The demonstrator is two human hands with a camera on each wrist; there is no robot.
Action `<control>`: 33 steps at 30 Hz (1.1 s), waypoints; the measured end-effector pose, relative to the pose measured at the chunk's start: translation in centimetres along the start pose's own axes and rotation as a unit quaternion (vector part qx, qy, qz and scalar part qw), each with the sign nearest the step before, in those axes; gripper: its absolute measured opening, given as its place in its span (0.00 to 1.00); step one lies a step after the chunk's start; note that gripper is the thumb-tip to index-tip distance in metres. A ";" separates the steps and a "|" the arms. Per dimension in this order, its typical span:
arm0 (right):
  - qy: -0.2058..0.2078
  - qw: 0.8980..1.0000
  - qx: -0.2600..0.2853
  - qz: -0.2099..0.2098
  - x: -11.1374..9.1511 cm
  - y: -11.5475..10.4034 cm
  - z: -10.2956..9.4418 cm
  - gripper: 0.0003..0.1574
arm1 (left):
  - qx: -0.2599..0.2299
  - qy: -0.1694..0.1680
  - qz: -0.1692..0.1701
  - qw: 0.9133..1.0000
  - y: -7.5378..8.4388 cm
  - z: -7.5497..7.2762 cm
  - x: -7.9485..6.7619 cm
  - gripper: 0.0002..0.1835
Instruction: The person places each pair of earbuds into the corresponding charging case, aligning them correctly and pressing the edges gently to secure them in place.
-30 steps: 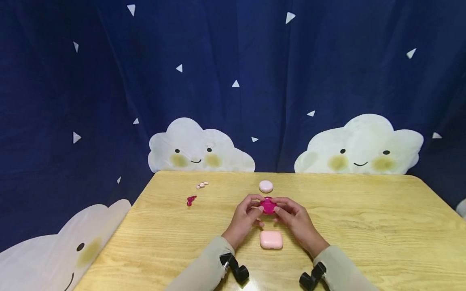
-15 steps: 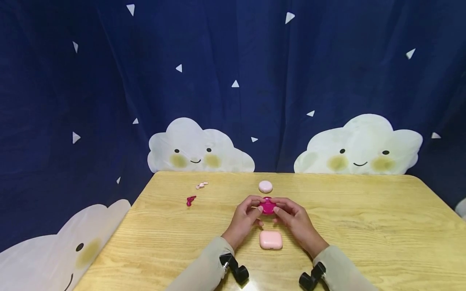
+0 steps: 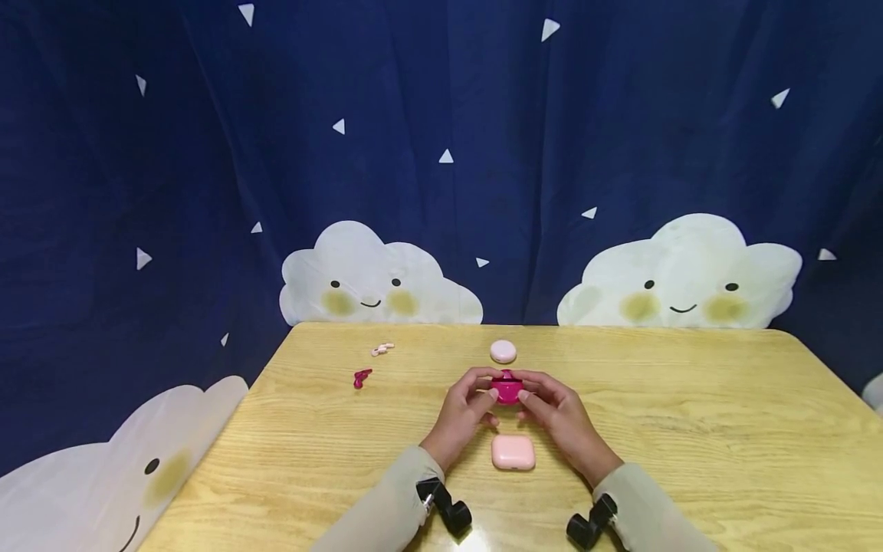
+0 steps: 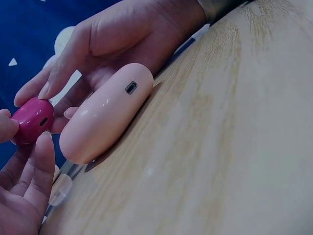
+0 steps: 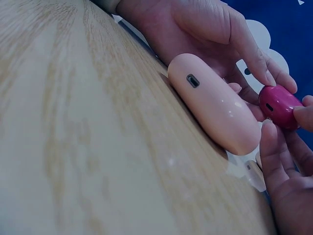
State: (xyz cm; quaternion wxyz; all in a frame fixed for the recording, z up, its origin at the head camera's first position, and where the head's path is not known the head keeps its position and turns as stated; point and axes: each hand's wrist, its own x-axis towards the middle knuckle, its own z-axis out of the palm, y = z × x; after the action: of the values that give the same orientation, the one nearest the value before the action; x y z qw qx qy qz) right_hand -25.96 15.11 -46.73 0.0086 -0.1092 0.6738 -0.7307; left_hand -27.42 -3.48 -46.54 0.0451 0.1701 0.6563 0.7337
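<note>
Between both hands is a small glossy magenta earbud case, held over the middle of the table. My left hand pinches its left side with thumb and fingers, while my right hand pinches the right side. A dark line runs across the case below its top, so the lid stands slightly raised. Its charging port faces the wrist cameras, and fingertips cover both ends. Directly nearer the body lies a closed, pale pink oblong earbud case, which looks large in the left wrist view.
Beyond the hands sits a round light pink case. Toward the left of the wooden table lie magenta earbuds and, farther back, light pink earbuds. A dark blue curtain with printed clouds hangs behind the table.
The magenta case's lid has lifted a little, and a dark gap now shows where the top looked closed before. Both hands stay in nearly the same place.
</note>
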 end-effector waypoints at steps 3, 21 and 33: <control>0.000 1.000 -0.003 0.001 0.1 -0.1 -0.1 0.25 | -0.001 0.000 -0.003 1.000 0.1 0.0 0.2 0.16; -0.001 1.000 -0.003 -0.004 0.0 -0.1 -0.2 0.27 | -0.007 0.002 -0.006 1.000 -0.2 0.1 0.1 0.19; 0.006 1.000 0.007 0.003 0.1 0.0 -0.2 0.29 | -0.008 0.000 -0.001 1.000 -0.2 0.1 0.2 0.20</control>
State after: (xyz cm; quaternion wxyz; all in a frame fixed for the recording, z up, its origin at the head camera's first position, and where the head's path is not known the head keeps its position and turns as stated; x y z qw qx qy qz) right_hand -26.13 15.24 -46.72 0.0076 -0.1031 0.6689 -0.7361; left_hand -27.60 -3.33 -46.67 0.0475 0.1692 0.6502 0.7392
